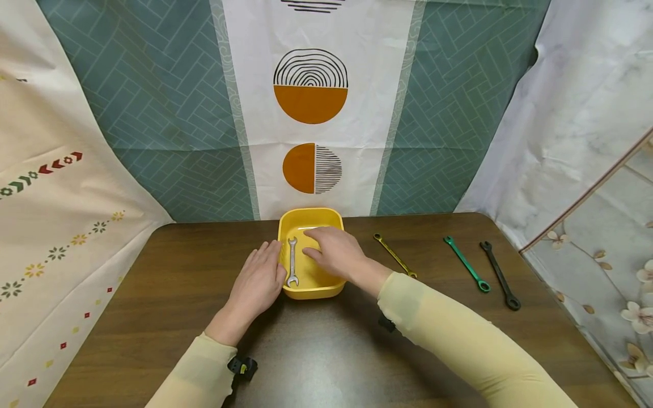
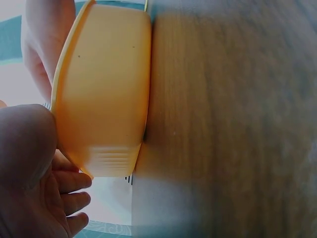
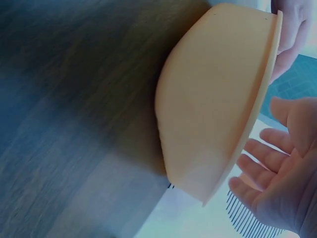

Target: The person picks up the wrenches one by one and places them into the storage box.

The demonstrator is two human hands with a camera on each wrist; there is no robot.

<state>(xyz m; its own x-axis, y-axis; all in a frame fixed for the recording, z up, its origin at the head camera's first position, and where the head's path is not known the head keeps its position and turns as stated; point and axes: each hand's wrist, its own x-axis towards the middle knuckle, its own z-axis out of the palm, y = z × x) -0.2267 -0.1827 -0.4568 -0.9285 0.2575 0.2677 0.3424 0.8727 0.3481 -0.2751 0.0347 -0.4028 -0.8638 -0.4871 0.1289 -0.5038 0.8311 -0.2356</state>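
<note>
A yellow plastic tub point(image 1: 313, 294) stands at the back middle of the table, with a silver open-end wrench point(image 1: 292, 262) lying lengthwise along its left side. My left hand point(image 1: 258, 276) rests at the tub's left rim, fingers extended together and thumb at the edge. The left wrist view shows that hand point(image 2: 29, 163) beside the tub's outer wall point(image 2: 104, 84). Over the tub's right side hovers my right hand point(image 1: 334, 251), thumb apart from loosely bent fingers. In the right wrist view nothing lies between the fingers of this hand point(image 3: 282, 163).
To the tub's right lies a yellow wrench point(image 1: 395, 255). Farther right are a green wrench point(image 1: 466, 264) and a black wrench point(image 1: 500, 276) on the brown wooden table point(image 1: 204, 249). Patterned cloth point(image 1: 178, 113) hangs behind the table's back edge and along both sides.
</note>
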